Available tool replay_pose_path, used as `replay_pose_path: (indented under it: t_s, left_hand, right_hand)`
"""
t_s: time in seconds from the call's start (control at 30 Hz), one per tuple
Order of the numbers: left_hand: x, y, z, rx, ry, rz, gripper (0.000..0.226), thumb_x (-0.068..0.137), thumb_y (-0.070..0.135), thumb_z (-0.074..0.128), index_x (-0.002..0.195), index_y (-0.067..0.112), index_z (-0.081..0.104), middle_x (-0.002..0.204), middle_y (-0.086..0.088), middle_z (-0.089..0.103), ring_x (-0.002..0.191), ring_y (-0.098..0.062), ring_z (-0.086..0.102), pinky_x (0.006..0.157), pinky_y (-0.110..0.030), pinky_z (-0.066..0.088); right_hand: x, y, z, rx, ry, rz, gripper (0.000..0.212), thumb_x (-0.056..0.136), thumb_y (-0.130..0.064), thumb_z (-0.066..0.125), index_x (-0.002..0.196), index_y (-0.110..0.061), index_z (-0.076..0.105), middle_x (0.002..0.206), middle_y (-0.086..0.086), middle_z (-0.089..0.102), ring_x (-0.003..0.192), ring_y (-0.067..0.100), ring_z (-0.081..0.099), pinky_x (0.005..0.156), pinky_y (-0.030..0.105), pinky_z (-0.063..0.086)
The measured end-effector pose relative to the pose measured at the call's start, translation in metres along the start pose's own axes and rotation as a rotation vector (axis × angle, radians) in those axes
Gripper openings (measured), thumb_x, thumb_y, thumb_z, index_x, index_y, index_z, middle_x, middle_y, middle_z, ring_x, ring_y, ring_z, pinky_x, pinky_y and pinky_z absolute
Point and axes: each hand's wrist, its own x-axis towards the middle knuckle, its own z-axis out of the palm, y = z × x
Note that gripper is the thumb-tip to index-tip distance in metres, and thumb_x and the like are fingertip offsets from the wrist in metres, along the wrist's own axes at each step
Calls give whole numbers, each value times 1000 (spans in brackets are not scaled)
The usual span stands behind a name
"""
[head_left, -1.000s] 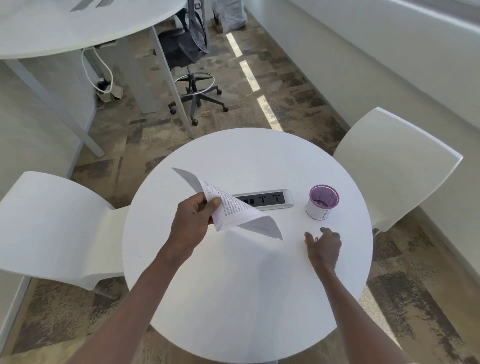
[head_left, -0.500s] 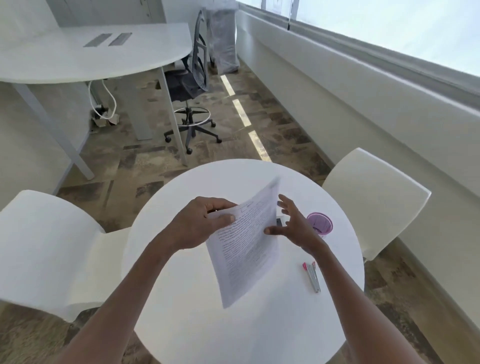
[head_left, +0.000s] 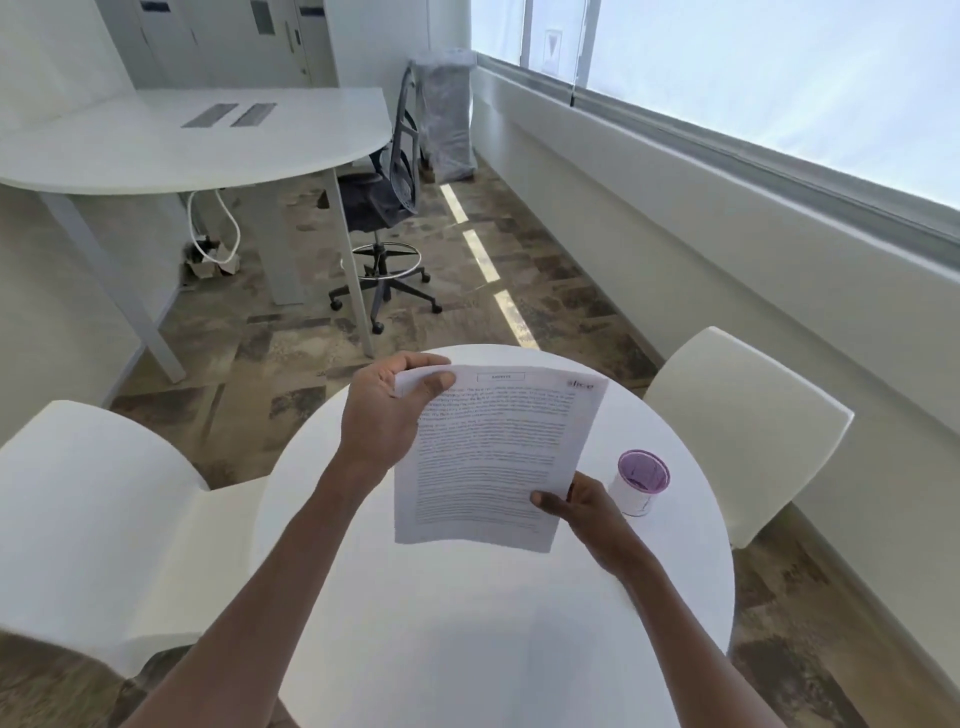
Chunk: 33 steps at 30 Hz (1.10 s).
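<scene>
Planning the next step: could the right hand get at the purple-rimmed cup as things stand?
Probably yes: the cup stands on the table beside the right hand, nothing between them. But that hand pinches the sheet, so it must let go first.

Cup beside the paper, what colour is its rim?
Purple, on a white cup; head view.

Printed sheet (head_left: 493, 462): dark logo (head_left: 587, 385) in corner at 1 o'clock, blurred, seems to read "slice", not certain. Boxed heading (head_left: 501, 376) at 12 o'clock of sheet: one short word, too small to read. Body: dense lines of black print in paragraphs, none legible. Window pane (head_left: 553, 13) at 12 o'clock of view: pale notice (head_left: 554, 40) with downward triangle mark, no words readable.
</scene>
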Motion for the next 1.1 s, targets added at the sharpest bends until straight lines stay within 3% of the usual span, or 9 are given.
replay_pose_path:
  t_s: [0.2,0.3,0.43,0.57,0.73,0.87,0.97,1.1]
  left_hand:
    - [19,-22,10,-159,120,-156,19,98,25,61,115,21,70,102,-9,77,96,-33,73,85,-51,60]
    - [17,-49,15,-95,80,-281,32,97,29,62,125,15,66,110,-4,76,101,-25,73,95,-50,57]
    - [-22,-108,23,30,-6,-384,19,95,20,67,108,12,77,99,-3,79,93,-24,75,89,-46,59]
    - [-57,-163,33,81,78,-509,7,88,18,75,90,15,81,79,-3,78,73,-20,66,86,-49,59]
    - [-68,-207,48,175,139,-536,11,82,17,80,93,14,82,75,0,78,61,-19,63,78,-38,57]
    - [-73,-249,64,305,92,-583,15,86,14,76,77,2,75,73,-4,75,63,-23,60,80,-40,53]
    - [-84,-271,73,333,74,-644,12,87,11,75,92,1,80,86,-8,80,72,-28,70,84,-34,51]
    - [-94,-292,75,360,19,-679,10,84,10,77,85,0,78,67,-4,73,64,-29,68,82,-43,58]
  right_hand:
    - [-10,14,14,31,212,51,28,91,-7,67,119,-7,70,117,10,74,111,32,69,102,51,51]
    - [-11,20,12,42,274,88,28,90,-5,68,118,-5,69,115,12,74,109,34,69,100,54,52]
    - [-16,31,7,35,280,149,29,92,-6,66,121,-9,67,115,9,75,107,32,70,96,50,55]
    - [-18,57,1,-30,328,244,23,91,-5,66,114,-7,65,111,10,75,102,33,71,92,53,56]
    - [-16,95,-1,-245,448,381,12,91,-1,61,101,-2,66,101,13,74,97,35,69,89,52,56]
    - [-18,121,-1,-413,469,464,16,89,-3,60,100,-7,71,96,8,75,92,30,69,84,43,57]
    - [-23,136,-3,-502,458,512,15,85,-3,64,96,-8,73,91,5,76,87,26,71,80,39,57]
    - [-27,148,-5,-591,417,563,16,82,-5,68,96,-10,74,91,3,77,86,23,69,77,32,55]
